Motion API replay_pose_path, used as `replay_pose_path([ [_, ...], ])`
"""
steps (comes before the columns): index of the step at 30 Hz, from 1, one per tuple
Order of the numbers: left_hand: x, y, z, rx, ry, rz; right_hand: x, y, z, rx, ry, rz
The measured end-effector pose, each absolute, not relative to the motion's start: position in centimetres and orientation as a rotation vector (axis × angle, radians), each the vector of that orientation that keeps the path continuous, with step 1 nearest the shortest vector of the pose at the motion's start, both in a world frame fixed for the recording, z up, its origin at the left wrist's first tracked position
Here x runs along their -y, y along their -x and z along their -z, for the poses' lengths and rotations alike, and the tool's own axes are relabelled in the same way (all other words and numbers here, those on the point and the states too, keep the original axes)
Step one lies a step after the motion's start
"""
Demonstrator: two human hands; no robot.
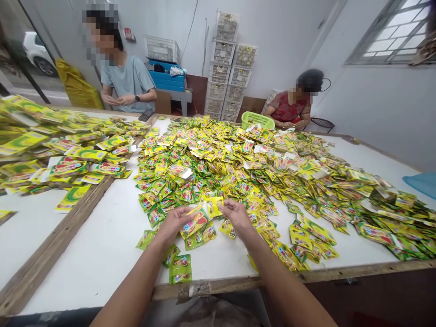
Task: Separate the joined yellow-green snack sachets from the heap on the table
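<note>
My left hand (174, 222) is closed on a larger yellow-green packet (195, 221), held just above the white table (102, 245). My right hand (236, 214) pinches a small yellow sachet (214, 205) right at the open top of that packet. Both hands sit at the near edge of a big heap of small yellow, green and red sachets (259, 172). A few loose sachets (180, 268) lie below my left wrist.
A wooden strip (64, 227) splits the table; flat larger packets (61, 150) pile up on the left part. Two other people sit at the far side, one beside a green basket (257, 120). White crates (225, 63) stack against the wall. A blue object (422, 181) lies right.
</note>
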State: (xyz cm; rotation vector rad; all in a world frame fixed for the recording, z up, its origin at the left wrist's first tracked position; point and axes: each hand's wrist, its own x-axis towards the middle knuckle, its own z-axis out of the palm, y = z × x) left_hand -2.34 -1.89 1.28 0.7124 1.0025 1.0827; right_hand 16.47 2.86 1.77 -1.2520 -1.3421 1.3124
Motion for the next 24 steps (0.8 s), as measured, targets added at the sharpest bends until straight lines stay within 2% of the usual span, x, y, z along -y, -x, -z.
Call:
replay_pose_path([
  [13, 1.85, 2.35, -0.75, -1.008, -0.668, -1.081, -2.93, -16.87, -1.95, 1.628, 1.295, -1.34],
  [19, 1.69, 2.56, -0.99, -0.953, -0.581, -1.083, -3.4, -16.81, -2.23, 1.523, 1.161, -1.575],
  [24, 1.6, 2.45, -0.64, -0.953, -0.601, -1.07, -3.48, -16.94, -2.09, 1.703, 1.121, -1.491],
])
